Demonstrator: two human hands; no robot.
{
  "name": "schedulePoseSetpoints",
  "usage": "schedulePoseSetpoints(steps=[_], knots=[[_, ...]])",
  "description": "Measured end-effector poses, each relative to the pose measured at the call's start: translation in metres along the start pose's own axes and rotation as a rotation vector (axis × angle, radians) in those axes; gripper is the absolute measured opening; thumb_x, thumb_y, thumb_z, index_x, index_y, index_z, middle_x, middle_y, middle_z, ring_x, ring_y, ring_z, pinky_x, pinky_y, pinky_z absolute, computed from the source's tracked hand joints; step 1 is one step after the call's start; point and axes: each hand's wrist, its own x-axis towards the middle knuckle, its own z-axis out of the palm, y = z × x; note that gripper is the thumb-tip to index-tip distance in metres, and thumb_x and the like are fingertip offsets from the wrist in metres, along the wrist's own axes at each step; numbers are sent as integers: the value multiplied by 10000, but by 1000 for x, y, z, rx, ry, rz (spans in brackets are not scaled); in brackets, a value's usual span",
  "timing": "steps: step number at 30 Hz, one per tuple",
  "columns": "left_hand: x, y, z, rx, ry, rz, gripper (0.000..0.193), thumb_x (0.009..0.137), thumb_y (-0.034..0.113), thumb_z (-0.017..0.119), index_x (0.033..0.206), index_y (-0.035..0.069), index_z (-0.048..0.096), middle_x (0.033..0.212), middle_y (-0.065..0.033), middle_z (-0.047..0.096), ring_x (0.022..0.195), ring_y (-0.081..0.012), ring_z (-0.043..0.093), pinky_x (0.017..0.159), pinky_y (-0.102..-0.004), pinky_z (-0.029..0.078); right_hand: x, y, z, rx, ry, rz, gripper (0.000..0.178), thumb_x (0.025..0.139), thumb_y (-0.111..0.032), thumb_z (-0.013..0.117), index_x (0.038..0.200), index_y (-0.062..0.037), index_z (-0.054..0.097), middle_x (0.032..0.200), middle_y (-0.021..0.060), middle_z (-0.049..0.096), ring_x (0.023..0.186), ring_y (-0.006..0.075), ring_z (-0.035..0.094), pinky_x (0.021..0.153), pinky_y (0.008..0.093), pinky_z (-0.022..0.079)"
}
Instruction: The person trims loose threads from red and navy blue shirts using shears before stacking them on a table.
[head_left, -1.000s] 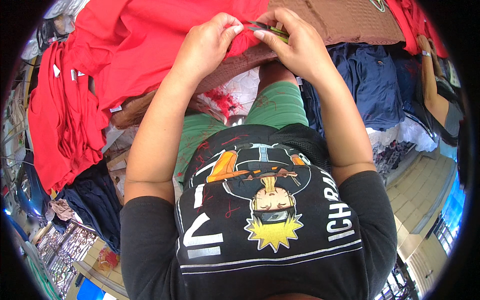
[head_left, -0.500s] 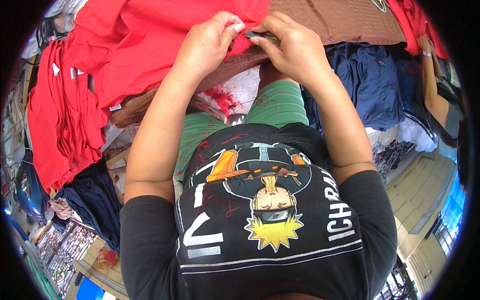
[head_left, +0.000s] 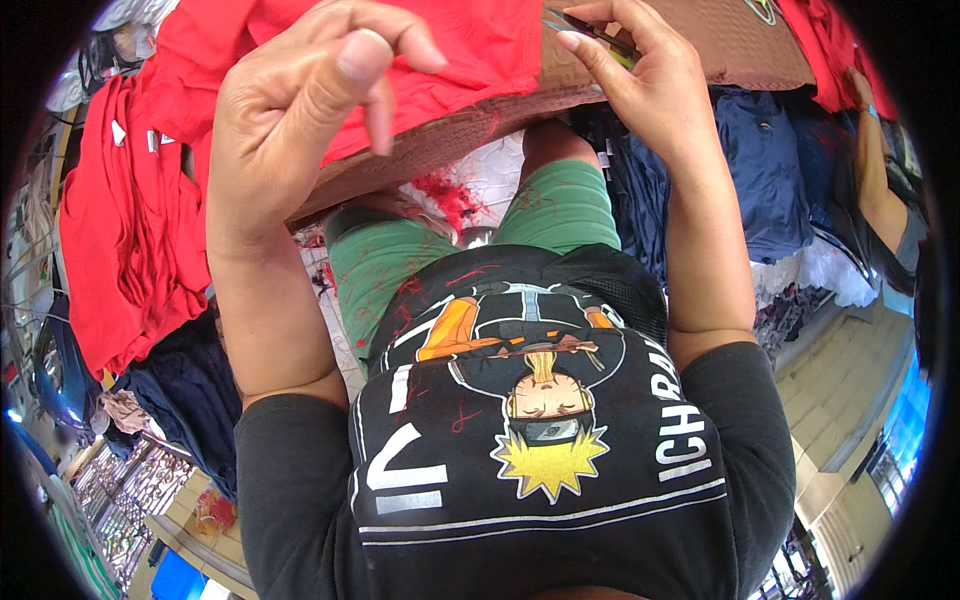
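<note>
Left hand (head_left: 310,110) lifted off red cloth (head_left: 480,50), fingers curled, right hand (head_left: 640,80) pinching snips (head_left: 590,30)

Matt red cloth (head_left: 470,50) (soft, creased); small dark tool (head_left: 590,30) looks glossy.

small tool (head_left: 590,32): mostly hidden inside the right hand (head_left: 640,80) grip, so its kind is unclear
red cloth (head_left: 470,50): cut off at 12 o'clock
person (head_left: 885,180) at 3 o'clock: only an arm shows (rim cuts the rest)
</note>
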Motion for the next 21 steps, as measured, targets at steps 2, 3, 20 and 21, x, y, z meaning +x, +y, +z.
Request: schedulePoseSetpoints(steps=[2,3,20,21], knots=[[-9,-5,0,-23,79,-105,480,1000,321,433,665,11,580,984,-177,628,937,-218,588,891,-346,428,0,8,1,44,20,-78,165,793,-48,682,938,2,622,815,125,600,728,225,607,646,305,468],[-5,-3,14,-104,135,-135,324,981,236,501,780,5,607,985,-154,630,927,-206,591,876,-337,443,-4,10,1,58,-36,-50,200,790,-49,687,980,-25,630,840,101,606,736,196,600,654,295,470],[-3,-73,101,220,300,-274,198,849,43,667,1046,36,650,973,-83,710,891,-141,688,767,-258,540,-12,43,45,365,-353,379,312,861,-329,690,933,-25,688,642,14,597,612,96,536,581,285,441],[-3,-73,100,259,300,-268,185,850,44,666,1034,36,659,980,-86,710,900,-142,689,768,-256,540,-12,43,46,378,-358,410,319,863,-343,688,922,-30,691,618,-2,574,589,84,512,553,276,423]])
